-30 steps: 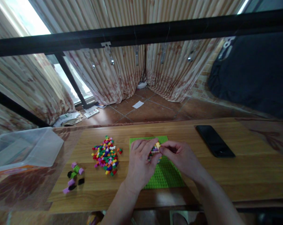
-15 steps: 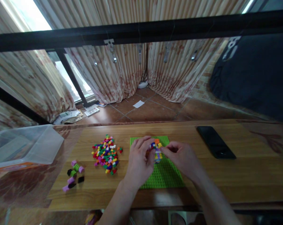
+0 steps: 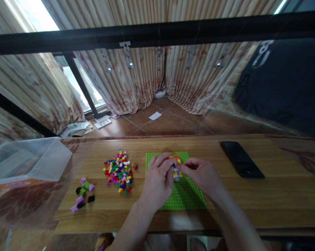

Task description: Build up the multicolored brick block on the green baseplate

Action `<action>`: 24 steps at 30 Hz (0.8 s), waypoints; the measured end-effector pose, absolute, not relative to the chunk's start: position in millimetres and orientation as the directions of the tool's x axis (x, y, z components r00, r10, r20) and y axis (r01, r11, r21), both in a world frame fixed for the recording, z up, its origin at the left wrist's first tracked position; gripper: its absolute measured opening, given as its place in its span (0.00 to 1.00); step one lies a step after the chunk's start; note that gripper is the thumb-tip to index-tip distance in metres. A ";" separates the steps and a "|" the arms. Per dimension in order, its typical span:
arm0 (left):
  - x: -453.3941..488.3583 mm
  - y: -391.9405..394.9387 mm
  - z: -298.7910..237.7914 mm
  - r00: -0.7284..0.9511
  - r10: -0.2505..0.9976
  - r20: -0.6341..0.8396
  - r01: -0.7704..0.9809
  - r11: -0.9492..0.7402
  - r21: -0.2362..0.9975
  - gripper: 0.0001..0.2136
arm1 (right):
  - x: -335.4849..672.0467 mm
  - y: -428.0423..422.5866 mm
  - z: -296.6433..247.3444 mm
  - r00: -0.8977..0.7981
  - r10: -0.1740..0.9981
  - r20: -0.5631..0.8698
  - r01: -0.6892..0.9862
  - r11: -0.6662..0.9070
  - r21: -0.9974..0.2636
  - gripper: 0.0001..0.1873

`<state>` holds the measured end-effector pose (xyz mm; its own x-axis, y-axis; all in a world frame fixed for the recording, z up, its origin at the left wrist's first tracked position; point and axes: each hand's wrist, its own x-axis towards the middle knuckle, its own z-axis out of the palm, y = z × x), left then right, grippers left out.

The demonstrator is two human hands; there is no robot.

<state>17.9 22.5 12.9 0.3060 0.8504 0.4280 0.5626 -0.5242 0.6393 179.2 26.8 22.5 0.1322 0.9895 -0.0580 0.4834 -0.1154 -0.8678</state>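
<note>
The left hand [image 3: 157,179] and right hand [image 3: 199,174] are pinching, fingers closed, a small multicoloured brick stack [image 3: 176,171] over the far end of the green baseplate [image 3: 185,198], mid-assembly, with any further piece needing studs squarely aligned.

I count two hands, left hand [image 3: 157,183] and right hand [image 3: 201,174]; one green baseplate [image 3: 185,195], one brick stack [image 3: 176,171], one black phone [image 3: 241,159], one clear tub [image 3: 29,158], and one brick heap [image 3: 119,170], too dense to count.
</note>
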 end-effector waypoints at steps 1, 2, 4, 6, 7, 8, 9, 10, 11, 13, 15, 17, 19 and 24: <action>17.8 22.4 12.6 0.318 0.849 0.423 0.564 -0.528 0.635 0.17 | 179.1 26.9 22.1 0.139 0.988 -0.068 0.476 -0.127 -0.870 0.18; 17.6 22.4 12.4 0.331 0.846 0.419 0.565 -0.533 0.629 0.18 | 179.0 26.9 21.8 0.147 0.986 -0.074 0.471 -0.135 -0.872 0.18; 17.3 22.4 11.6 0.358 0.835 0.417 0.570 -0.550 0.611 0.19 | 178.8 26.6 21.7 0.157 0.985 -0.074 0.467 -0.140 -0.873 0.17; 17.1 22.6 10.7 0.379 0.825 0.420 0.580 -0.565 0.587 0.20 | 178.7 26.2 21.7 0.155 0.986 -0.066 0.469 -0.132 -0.873 0.17; 17.1 22.8 10.2 0.386 0.821 0.421 0.585 -0.571 0.576 0.20 | 178.7 26.0 21.9 0.155 0.986 -0.061 0.473 -0.129 -0.872 0.17; 17.1 23.1 9.7 0.392 0.817 0.422 0.589 -0.575 0.567 0.20 | 178.6 25.8 22.1 0.156 0.986 -0.058 0.475 -0.126 -0.871 0.17; 17.2 23.4 9.2 0.394 0.815 0.425 0.591 -0.579 0.562 0.20 | 178.4 25.6 22.4 0.157 0.986 -0.056 0.475 -0.125 -0.871 0.17; 17.4 23.7 8.7 0.393 0.813 0.429 0.590 -0.581 0.561 0.20 | 178.1 25.5 22.7 0.159 0.986 -0.056 0.474 -0.126 -0.872 0.16; 17.8 24.1 8.1 0.391 0.812 0.433 0.588 -0.582 0.561 0.20 | 177.8 25.3 23.1 0.164 0.985 -0.058 0.472 -0.130 -0.872 0.16; 18.7 24.8 7.2 0.383 0.809 0.445 0.581 -0.586 0.565 0.19 | 177.2 24.8 24.0 0.172 0.983 -0.070 0.473 -0.144 -0.869 0.15; 19.9 25.1 6.7 0.379 0.806 0.455 0.574 -0.591 0.567 0.19 | 177.0 24.3 24.1 0.172 0.982 -0.081 0.474 -0.154 -0.867 0.14; 21.0 25.0 6.7 0.376 0.804 0.460 0.576 -0.592 0.564 0.18 | 177.3 24.1 22.8 0.164 0.983 -0.084 0.469 -0.153 -0.870 0.14; 21.9 24.5 7.4 0.374 0.809 0.454 0.589 -0.585 0.557 0.18 | 177.9 24.4 19.6 0.161 0.984 -0.082 0.449 -0.147 -0.881 0.14; 22.3 23.2 7.9 0.365 0.831 0.420 0.627 -0.553 0.549 0.18 | 178.4 25.3 10.0 0.159 0.985 -0.063 0.384 -0.121 -0.916 0.14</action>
<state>22.3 23.2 7.9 0.3647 0.8310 0.4200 0.6275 -0.5526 0.5486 178.4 25.3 10.0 0.1591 0.9852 -0.0634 0.3837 -0.1209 -0.9155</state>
